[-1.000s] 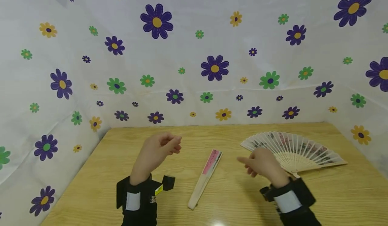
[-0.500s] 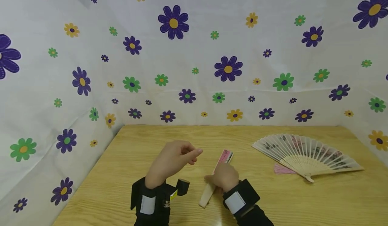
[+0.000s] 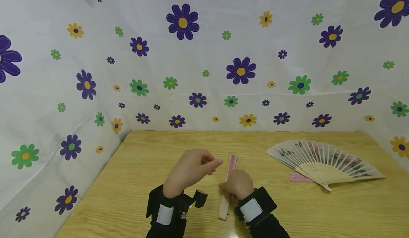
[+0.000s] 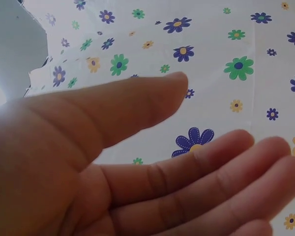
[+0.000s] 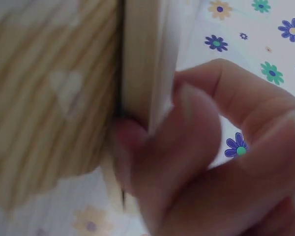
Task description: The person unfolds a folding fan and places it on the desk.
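Note:
A folded hand fan point(image 3: 224, 206), pale wood with a pink patterned upper part, lies near the middle of the table in the head view. My right hand point(image 3: 238, 184) grips it around its middle and covers that stretch. In the right wrist view the curled fingers point(image 5: 177, 147) pinch the fan's pale sticks point(image 5: 140, 64) at their edges. Just left of the fan my left hand point(image 3: 193, 167) hovers with nothing in it. Its thumb and loosely bent fingers stand apart in the left wrist view.
A spread fan point(image 3: 322, 161) with a floral print lies at the right of the wooden table point(image 3: 153, 153), with a pink tassel point(image 3: 299, 177) at its left. White cloth point(image 3: 204, 50) printed with flowers encloses the back and sides.
My right hand has come left from beside the spread fan and taken hold of the folded fan, which now stands more upright in view. The left hand has moved right, closer to it.

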Tool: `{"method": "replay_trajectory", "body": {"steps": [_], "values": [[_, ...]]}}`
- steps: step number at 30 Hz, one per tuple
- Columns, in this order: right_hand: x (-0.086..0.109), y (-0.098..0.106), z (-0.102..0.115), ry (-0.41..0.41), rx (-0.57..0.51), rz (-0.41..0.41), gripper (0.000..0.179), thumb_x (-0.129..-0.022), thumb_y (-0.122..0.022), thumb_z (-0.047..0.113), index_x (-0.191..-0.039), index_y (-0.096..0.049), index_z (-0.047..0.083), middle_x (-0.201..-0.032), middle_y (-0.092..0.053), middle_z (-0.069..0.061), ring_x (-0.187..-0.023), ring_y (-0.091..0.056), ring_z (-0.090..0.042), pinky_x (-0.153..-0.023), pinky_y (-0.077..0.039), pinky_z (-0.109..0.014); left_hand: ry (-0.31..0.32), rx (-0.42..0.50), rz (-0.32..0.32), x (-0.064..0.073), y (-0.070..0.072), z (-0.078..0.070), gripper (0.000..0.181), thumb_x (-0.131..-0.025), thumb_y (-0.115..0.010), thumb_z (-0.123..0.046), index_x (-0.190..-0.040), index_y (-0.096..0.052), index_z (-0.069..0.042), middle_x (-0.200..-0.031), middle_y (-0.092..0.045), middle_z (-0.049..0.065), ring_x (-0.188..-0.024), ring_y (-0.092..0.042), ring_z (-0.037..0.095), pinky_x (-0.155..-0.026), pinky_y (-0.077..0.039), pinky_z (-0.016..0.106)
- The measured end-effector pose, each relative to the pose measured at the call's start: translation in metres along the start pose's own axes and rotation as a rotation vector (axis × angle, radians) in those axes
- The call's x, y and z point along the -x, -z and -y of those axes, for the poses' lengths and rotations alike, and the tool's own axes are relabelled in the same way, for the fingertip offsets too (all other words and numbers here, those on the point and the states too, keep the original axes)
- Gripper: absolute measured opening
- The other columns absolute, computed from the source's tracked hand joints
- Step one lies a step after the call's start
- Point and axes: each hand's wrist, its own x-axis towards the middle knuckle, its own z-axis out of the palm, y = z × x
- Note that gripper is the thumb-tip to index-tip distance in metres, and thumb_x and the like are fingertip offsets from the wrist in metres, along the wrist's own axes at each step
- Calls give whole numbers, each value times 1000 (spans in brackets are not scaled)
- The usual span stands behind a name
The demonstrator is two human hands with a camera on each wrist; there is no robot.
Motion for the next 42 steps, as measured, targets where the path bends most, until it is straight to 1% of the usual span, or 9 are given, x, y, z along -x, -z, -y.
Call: {"method": "replay_trajectory", "body": {"steps": [7,10,16,21,24,27,31,37,42], "values": [[13,42,10,98,-193,-110,46,-77,-74,19,-39,-49,11,-34,-48,-1,-30,-46,-11,-35,-23,-19,84,-11,-82,-8,-10,5,23,-95,-63,-20,-84,-75,-4,-73,-71,8,-66,-62,17,-62,-53,36],[27,67,18,169,-239,-166,45,-77,-72,18,-40,-49,10,-34,-49,-2,-32,-46,-13,-37,-24,-20,77,5,-51,-15,-16,10,25,-96,-61,-18,-85,-75,-1,-74,-73,11,-68,-66,20,-66,-57,40],[46,87,23,255,-145,-285,48,-77,-73,21,-42,-41,12,-37,-38,5,-34,-36,-8,-38,-20,-20,8,203,78,-24,-28,9,25,-99,-55,-12,-95,-74,5,-82,-75,18,-69,-70,19,-66,-62,39],[51,89,23,278,-68,-364,47,-77,-72,17,-45,-38,13,-44,-27,6,-38,-26,-8,-39,-16,-21,16,332,75,-27,-35,4,26,-100,-55,-12,-97,-73,6,-84,-74,22,-69,-71,22,-64,-62,35],[52,91,19,308,-53,-346,42,-78,-73,16,-47,-45,9,-45,-31,5,-39,-29,-8,-39,-18,-21,37,390,59,-29,-39,3,26,-100,-54,-11,-94,-72,8,-81,-73,23,-68,-70,22,-67,-63,35],[52,95,10,332,-102,-259,32,-82,-74,17,-57,-61,4,-47,-51,2,-40,-43,-8,-39,-28,-22,54,433,62,-31,-44,3,27,-101,-52,-6,-94,-71,11,-81,-70,24,-67,-67,18,-70,-63,37],[50,98,-7,316,-238,-139,18,-87,-71,16,-80,-73,-2,-67,-74,-11,-52,-64,-13,-43,-43,-26,64,459,104,-33,-52,4,27,-101,-48,-3,-101,-68,14,-87,-69,26,-69,-66,17,-73,-63,39],[46,103,-24,340,-272,-154,24,-89,-70,16,-94,-73,-7,-77,-76,-19,-57,-67,-17,-47,-53,-33,67,475,167,-34,-67,-2,28,-102,-46,-3,-103,-69,14,-90,-71,30,-76,-70,30,-73,-63,41],[45,109,-25,357,-242,-136,20,-87,-72,15,-85,-73,-5,-73,-76,-18,-54,-64,-17,-46,-53,-32,54,420,166,-36,-78,-6,27,-101,-48,-1,-98,-70,13,-86,-72,29,-76,-70,35,-72,-63,44]]}}
